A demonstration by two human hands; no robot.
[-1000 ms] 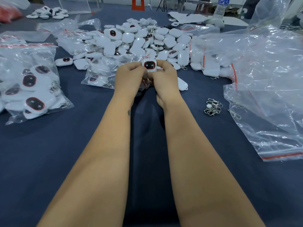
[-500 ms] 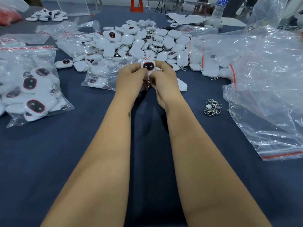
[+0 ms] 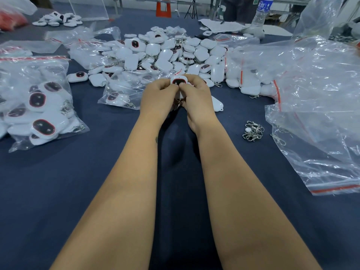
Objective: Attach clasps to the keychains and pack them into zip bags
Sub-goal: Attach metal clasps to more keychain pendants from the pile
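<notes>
Both hands meet over the middle of the dark blue table. My left hand (image 3: 157,98) and my right hand (image 3: 196,96) pinch one white keychain (image 3: 178,81) with a dark red-rimmed face between them. A bit of metal ring or clasp (image 3: 178,105) hangs below it, mostly hidden by my fingers. Behind my hands lies a big heap of white keychains (image 3: 167,53). A small pile of loose metal clasps (image 3: 253,131) lies to the right. A small zip bag with keychains inside (image 3: 118,94) lies just left of my hands.
A filled zip bag (image 3: 37,106) lies at the left. A stack of empty zip bags (image 3: 319,106) covers the right side. One keychain (image 3: 217,104) lies beside my right hand. At the back stand a water bottle (image 3: 260,14), papers and another keychain pile (image 3: 56,19).
My hands stay together on the same keychain; my right thumb has shifted onto its face. The view has moved slightly.
</notes>
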